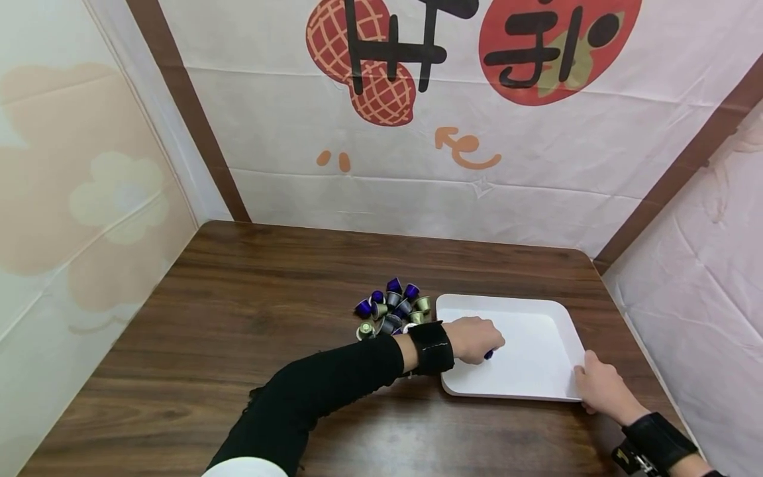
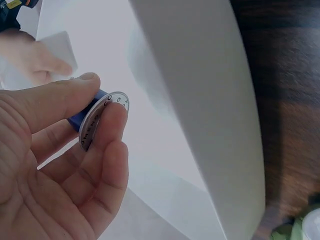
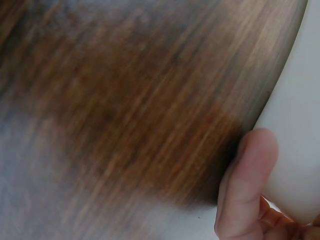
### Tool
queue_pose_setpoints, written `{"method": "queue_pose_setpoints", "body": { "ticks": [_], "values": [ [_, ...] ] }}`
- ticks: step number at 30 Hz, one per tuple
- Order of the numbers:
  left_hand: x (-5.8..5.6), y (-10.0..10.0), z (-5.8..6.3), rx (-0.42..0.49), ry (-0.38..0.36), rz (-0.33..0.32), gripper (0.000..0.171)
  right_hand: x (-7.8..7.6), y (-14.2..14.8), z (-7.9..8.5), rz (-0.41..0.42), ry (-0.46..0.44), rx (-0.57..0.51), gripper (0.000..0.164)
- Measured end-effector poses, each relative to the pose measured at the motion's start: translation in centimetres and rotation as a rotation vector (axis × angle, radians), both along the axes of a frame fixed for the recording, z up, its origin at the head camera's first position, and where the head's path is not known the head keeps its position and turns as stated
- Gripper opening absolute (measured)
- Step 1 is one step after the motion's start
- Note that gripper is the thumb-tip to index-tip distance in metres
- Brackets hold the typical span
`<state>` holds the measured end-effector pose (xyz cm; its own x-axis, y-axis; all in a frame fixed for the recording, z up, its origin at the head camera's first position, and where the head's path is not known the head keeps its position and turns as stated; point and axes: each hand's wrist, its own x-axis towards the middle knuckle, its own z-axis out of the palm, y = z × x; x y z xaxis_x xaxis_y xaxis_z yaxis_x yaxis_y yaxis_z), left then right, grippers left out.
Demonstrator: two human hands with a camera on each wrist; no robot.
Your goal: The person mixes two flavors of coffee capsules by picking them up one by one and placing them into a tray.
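My left hand (image 1: 475,339) is over the left part of a white rectangular tray (image 1: 536,331). Between its thumb and fingers it pinches a dark blue coffee capsule (image 2: 91,124), whose silver rim with printed letters shows in the left wrist view. At the tray's right front corner, my right hand (image 1: 607,389) grips the edge. The thumb (image 3: 257,155) lies along the tray's outer wall in the right wrist view. Left of the tray, a pile of coffee capsules (image 1: 393,300) in blue, grey and pale green sits on the table, partly hidden behind my left wrist.
The brown wooden table (image 1: 268,285) extends left and in front of the tray. A printed cloth wall (image 1: 387,199) stands along its back edge, with more cloth at both sides. My left forearm crosses the table just in front of the capsules.
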<state>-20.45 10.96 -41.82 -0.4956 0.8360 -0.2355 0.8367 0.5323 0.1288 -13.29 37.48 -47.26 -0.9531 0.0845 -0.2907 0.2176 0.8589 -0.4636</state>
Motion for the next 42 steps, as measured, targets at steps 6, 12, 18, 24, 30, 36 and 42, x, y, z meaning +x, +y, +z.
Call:
{"method": "queue_pose_setpoints", "body": {
  "ticks": [6, 12, 18, 24, 30, 36, 42],
  "values": [
    [0.5, 0.3, -0.2, -0.008, -0.022, -0.008, 0.01, -0.1, -0.3, 0.0, 0.004, 0.01, -0.008, 0.029],
    [0.0, 0.2, 0.2, 0.001, -0.052, 0.012, 0.018, -0.2, -0.7, 0.1, 0.007, 0.003, 0.0, 0.029],
    [-2.1, -1.6, 1.1, 0.04, 0.0, 0.066, 0.015, -0.1, -0.6, 0.1, 0.009, 0.003, 0.0, 0.031],
    [-4.6, -5.0, 2.0, 0.07, 0.048, 0.147, 0.014, -0.1, -0.4, 0.1, 0.003, -0.002, 0.004, 0.031],
    [-7.6, -9.1, 2.6, 0.1, 0.012, 0.274, 0.012, -0.2, -0.4, 0.1, -0.006, -0.007, 0.0, 0.031],
    [-9.9, -12.4, 2.3, 0.1, -0.031, 0.375, 0.023, -0.1, -0.4, 0.2, -0.014, -0.026, 0.008, 0.032],
    [-10.8, -14.2, 1.2, 0.059, -0.073, 0.447, 0.023, 0.0, -0.3, 0.4, -0.024, -0.064, 0.001, 0.034]
  ]
}}
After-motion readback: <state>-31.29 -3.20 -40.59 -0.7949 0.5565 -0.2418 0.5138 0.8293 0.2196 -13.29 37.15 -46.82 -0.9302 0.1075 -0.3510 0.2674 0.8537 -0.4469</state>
